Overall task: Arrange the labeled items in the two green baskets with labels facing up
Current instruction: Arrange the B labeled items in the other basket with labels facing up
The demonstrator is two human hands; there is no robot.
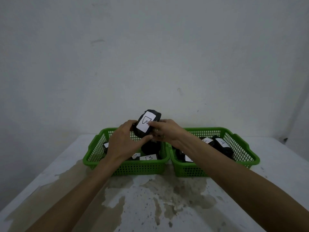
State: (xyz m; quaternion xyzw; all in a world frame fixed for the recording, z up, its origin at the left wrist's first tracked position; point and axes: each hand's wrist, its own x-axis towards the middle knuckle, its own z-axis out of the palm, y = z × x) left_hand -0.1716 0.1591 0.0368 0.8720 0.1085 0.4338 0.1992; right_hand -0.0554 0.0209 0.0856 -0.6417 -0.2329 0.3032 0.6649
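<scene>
Two green baskets stand side by side on the table, the left basket (127, 168) and the right basket (240, 158). Above the left basket I hold a black wrapped item (150, 114) with a white label marked "B" turned toward me. My left hand (124, 143) grips its lower left side and my right hand (164, 131) pinches its right edge. Inside the left basket lie other black items, one with a "B" label (148, 157) facing up. In the right basket lie black items with "A" labels (221, 142) facing up.
The white table (150, 203) has brown stains across its front half. A plain grey wall (150, 56) rises directly behind the baskets. The table's left edge runs diagonally at the lower left.
</scene>
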